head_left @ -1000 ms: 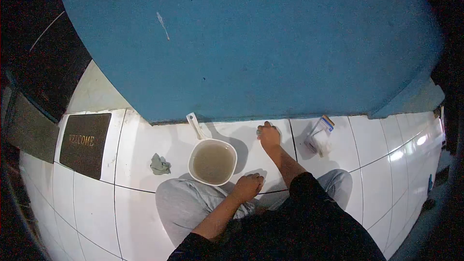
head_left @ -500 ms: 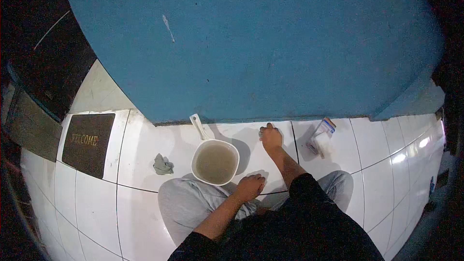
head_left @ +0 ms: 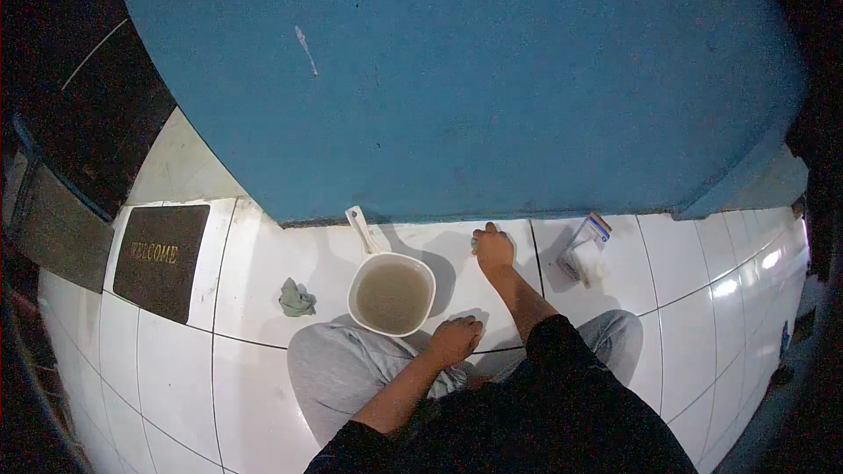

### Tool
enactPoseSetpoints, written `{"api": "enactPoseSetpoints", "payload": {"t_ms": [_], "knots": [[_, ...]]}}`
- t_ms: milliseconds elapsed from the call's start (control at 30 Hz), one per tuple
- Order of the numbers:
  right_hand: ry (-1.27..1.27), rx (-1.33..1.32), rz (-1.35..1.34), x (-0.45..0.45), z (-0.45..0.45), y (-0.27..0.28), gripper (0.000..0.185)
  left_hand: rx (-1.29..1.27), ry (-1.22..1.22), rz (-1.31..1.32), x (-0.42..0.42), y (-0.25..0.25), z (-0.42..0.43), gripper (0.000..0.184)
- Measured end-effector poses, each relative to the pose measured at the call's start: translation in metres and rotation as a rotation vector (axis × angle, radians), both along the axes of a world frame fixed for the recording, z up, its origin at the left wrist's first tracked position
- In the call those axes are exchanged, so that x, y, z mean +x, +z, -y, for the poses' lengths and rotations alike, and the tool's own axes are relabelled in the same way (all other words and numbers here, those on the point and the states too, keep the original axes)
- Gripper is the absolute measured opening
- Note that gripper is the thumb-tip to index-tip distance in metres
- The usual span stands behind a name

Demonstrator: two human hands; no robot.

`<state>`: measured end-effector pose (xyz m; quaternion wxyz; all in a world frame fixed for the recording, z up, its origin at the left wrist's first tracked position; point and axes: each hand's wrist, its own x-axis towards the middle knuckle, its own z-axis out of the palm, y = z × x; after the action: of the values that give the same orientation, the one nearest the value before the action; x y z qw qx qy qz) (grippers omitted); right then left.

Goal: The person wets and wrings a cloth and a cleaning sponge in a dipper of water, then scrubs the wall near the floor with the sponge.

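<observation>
My right hand [head_left: 494, 247] is on the white floor tile close to the foot of the blue wall. Its fingers are bent, and a small greyish bit of something shows at their left side, mostly hidden. My left hand [head_left: 456, 340] rests low by my crossed legs, fingers curled together, with nothing visible in it. Just left of it stands a white dipper [head_left: 352, 279] filled with cloudy greyish water, its handle pointing to the wall. A crumpled grey-green cloth [head_left: 297, 298] lies on the tile farther left.
A clear zip bag [head_left: 585, 254] with white contents lies right of my right hand. The blue wall [head_left: 492, 88] rises straight ahead. A dark doormat [head_left: 162, 262] marked WELCOME lies at the left. My legs [head_left: 351, 369] are folded on the tiles.
My right hand has shifted very slightly, and a little more of the greyish thing shows at its fingers. Everything else stays where it was.
</observation>
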<state>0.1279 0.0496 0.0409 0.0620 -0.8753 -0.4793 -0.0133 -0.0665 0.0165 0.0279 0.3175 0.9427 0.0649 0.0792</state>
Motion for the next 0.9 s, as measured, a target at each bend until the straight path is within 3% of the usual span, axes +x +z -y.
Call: {"api": "enactPoseSetpoints", "payload": {"t_ms": [700,900], "knots": [[-0.026,-0.021,-0.006,-0.004,0.0,0.009,0.021,0.008,0.004,-0.104,0.001,0.003,0.0,0.017],[-0.017,-0.002,-0.016,-0.003,0.0,0.005,0.022,0.011,0.012,-0.006,0.0,0.002,0.0,0.012]]}}
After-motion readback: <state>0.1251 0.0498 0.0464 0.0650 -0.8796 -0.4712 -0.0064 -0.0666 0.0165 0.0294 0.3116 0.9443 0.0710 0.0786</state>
